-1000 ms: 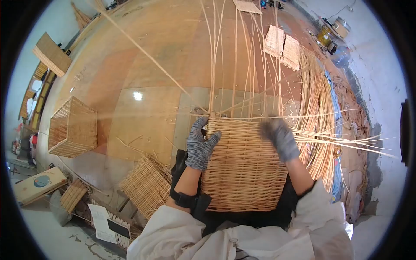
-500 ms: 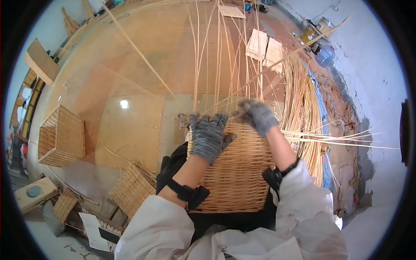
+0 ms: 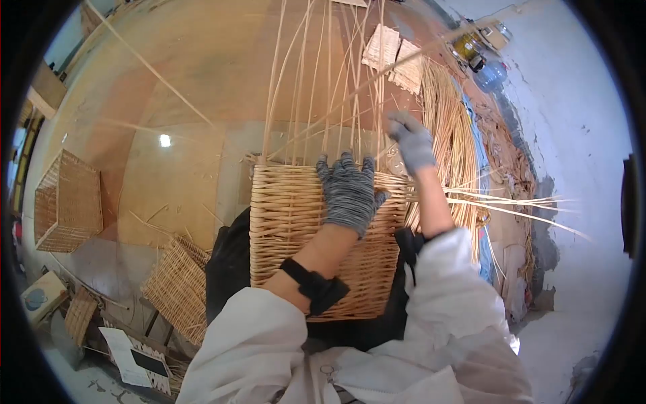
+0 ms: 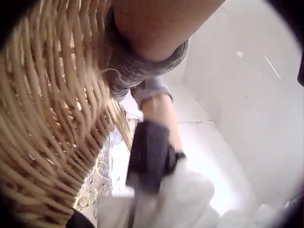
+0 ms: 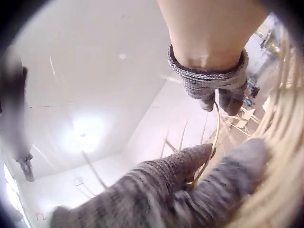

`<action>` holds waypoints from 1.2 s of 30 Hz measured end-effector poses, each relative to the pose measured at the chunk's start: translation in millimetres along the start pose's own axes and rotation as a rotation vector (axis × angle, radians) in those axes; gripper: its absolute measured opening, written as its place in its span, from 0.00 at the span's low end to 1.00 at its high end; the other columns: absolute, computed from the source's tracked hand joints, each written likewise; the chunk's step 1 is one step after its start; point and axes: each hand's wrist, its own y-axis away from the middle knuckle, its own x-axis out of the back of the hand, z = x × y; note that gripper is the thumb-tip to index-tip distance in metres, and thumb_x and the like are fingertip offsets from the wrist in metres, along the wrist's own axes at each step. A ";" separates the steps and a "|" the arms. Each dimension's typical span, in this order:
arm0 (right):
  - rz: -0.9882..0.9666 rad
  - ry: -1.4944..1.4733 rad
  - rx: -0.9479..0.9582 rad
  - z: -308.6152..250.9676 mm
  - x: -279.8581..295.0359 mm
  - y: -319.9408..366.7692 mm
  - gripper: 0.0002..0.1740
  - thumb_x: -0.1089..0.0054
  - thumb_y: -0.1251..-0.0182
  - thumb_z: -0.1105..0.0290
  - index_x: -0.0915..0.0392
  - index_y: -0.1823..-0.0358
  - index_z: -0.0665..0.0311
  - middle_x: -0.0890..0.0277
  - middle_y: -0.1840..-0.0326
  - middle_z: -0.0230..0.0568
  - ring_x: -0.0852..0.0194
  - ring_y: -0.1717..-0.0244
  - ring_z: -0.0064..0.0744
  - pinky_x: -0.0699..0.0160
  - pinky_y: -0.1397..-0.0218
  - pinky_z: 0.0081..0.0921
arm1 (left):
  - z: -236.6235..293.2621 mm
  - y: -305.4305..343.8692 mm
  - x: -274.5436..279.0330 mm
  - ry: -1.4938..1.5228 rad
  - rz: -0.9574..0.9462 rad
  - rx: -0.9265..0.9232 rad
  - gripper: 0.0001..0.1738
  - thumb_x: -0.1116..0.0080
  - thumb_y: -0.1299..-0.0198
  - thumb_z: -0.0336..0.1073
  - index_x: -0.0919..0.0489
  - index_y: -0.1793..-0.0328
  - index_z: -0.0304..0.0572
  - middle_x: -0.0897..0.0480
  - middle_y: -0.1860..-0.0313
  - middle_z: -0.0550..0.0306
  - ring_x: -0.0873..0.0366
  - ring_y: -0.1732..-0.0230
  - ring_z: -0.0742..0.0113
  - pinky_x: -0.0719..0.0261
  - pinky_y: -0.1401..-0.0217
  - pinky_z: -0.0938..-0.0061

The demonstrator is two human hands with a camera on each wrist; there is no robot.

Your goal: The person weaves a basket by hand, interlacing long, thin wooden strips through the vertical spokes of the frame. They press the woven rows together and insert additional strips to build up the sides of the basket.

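In the head view, a woven wicker panel of a basket (image 3: 289,229) stands in front of the person, with tall uprights rising past its top edge. The gloved left hand (image 3: 348,195) lies on its upper part, fingers spread and reaching to the rim. Farther up and right, the gloved right hand (image 3: 410,141) is raised beyond the edge with curled fingers. Its fingers pinch a thin wicker rod (image 5: 217,128) in the right wrist view, and the rod bends down between the left thumb and forefinger. Close weave (image 4: 52,114) fills the left side of the left wrist view.
Loose wicker rods (image 3: 441,135) lie heaped along the right wall, and cut ends (image 3: 498,202) jut out rightward. An open woven box (image 3: 67,202) stands on the floor at left, another woven piece (image 3: 175,283) lower. Two flat panels (image 3: 381,47) lie ahead.
The left hand has shifted from the panel's left corner rightward along the rim. The right hand has gone from the rim's right part to a raised spot beyond it. The head view has swung right.
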 end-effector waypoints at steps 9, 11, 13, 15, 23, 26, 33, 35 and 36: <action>0.198 -0.271 -0.464 -0.6 56.5 63.3 0.29 0.56 0.44 0.87 0.36 0.39 0.62 0.26 0.67 0.47 0.29 0.78 0.26 0.25 0.75 0.24 | -16.4 29.2 15.6 0.348 0.350 -0.151 0.27 0.37 0.49 0.44 0.26 0.42 0.48 0.35 0.39 0.45 0.40 0.37 0.50 0.46 0.33 0.58; 0.449 0.473 0.000 54.3 121.5 70.0 0.25 0.47 0.43 0.82 0.35 0.42 0.65 0.26 0.62 0.46 0.26 0.65 0.30 0.23 0.66 0.26 | -52.5 44.8 27.5 0.544 0.507 -0.151 0.26 0.37 0.48 0.37 0.27 0.42 0.43 0.33 0.40 0.45 0.36 0.39 0.53 0.40 0.35 0.62; 0.637 1.049 0.347 24.4 120.0 82.0 0.24 0.44 0.44 0.81 0.33 0.44 0.66 0.26 0.58 0.44 0.26 0.60 0.31 0.24 0.60 0.26 | -103.7 55.1 41.9 0.711 0.508 0.084 0.26 0.38 0.48 0.32 0.29 0.42 0.36 0.31 0.41 0.45 0.33 0.41 0.56 0.35 0.37 0.66; 0.399 0.329 0.084 -20.6 78.0 95.5 0.21 0.41 0.46 0.79 0.29 0.49 0.67 0.26 0.57 0.40 0.26 0.60 0.31 0.25 0.58 0.26 | -134.8 59.9 50.1 0.904 0.535 0.323 0.26 0.38 0.48 0.27 0.31 0.42 0.30 0.30 0.42 0.45 0.29 0.43 0.59 0.30 0.40 0.71; -0.323 0.281 0.502 -134.3 -114.6 106.9 0.12 0.44 0.41 0.67 0.23 0.58 0.63 0.23 0.63 0.44 0.22 0.64 0.33 0.23 0.63 0.27 | -149.7 41.0 14.0 1.013 0.441 0.256 0.22 0.35 0.50 0.31 0.27 0.48 0.30 0.21 0.54 0.48 0.23 0.53 0.62 0.25 0.48 0.74; -0.313 0.573 0.676 -156.0 -153.3 111.8 0.12 0.46 0.42 0.66 0.23 0.58 0.62 0.23 0.61 0.47 0.23 0.60 0.41 0.24 0.57 0.30 | -156.4 31.8 7.5 1.728 0.407 0.398 0.17 0.37 0.49 0.29 0.26 0.53 0.30 0.21 0.57 0.50 0.23 0.56 0.62 0.25 0.50 0.74; -0.354 -0.524 -0.177 -101.6 -100.6 112.2 0.14 0.47 0.35 0.65 0.27 0.55 0.68 0.23 0.58 0.46 0.22 0.60 0.39 0.21 0.61 0.28 | -151.0 44.7 19.2 0.933 0.502 0.087 0.15 0.42 0.42 0.36 0.24 0.52 0.34 0.22 0.55 0.53 0.27 0.50 0.65 0.27 0.47 0.74; -0.252 -0.652 -0.461 -70.0 -86.5 102.9 0.15 0.47 0.35 0.65 0.29 0.55 0.70 0.23 0.58 0.48 0.22 0.61 0.39 0.20 0.63 0.28 | -143.2 46.6 36.2 0.915 0.426 0.122 0.15 0.39 0.46 0.31 0.23 0.53 0.34 0.22 0.56 0.53 0.27 0.49 0.65 0.26 0.46 0.75; -0.233 -0.667 -0.526 -62.3 -86.0 100.3 0.16 0.47 0.35 0.65 0.30 0.53 0.70 0.24 0.58 0.49 0.23 0.60 0.39 0.19 0.63 0.29 | -142.6 45.4 38.8 0.901 0.385 0.131 0.16 0.37 0.48 0.29 0.23 0.53 0.34 0.22 0.56 0.52 0.27 0.48 0.65 0.26 0.46 0.75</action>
